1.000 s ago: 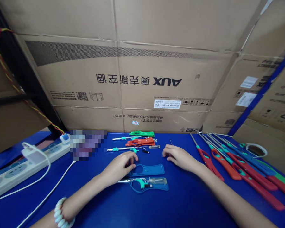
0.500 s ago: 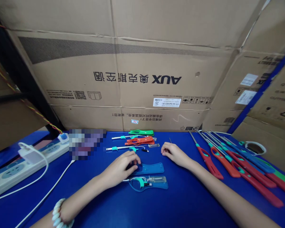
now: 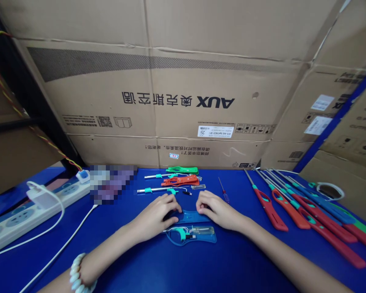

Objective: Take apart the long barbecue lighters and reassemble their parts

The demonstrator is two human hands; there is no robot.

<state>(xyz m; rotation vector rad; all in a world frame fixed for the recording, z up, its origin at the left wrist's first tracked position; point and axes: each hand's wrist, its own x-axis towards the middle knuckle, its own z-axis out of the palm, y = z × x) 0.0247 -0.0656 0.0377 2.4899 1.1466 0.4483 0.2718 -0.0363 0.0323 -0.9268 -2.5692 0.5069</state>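
Observation:
A blue plastic handle shell (image 3: 189, 216) lies on the blue table between my hands. My left hand (image 3: 158, 215) has its thumb and fingers closed on the shell's left end. My right hand (image 3: 215, 207) grips the right end with bent fingers. Just below lies a second blue shell (image 3: 212, 237) holding a clear tank, a green trigger, wires and a metal rod. Beyond my right hand rests a small screwdriver (image 3: 224, 192) with a thin shaft.
Behind are a red shell (image 3: 183, 180), a green shell (image 3: 186, 170) and rods with green parts (image 3: 149, 190). Several finished-looking lighters (image 3: 270, 211) lie at right. A white power strip (image 3: 21, 215) with cables is at left; a cardboard wall (image 3: 171, 81) stands behind.
My right hand has left the screwdriver and moved left and nearer, onto the right end of the blue shell. My left hand has barely moved.

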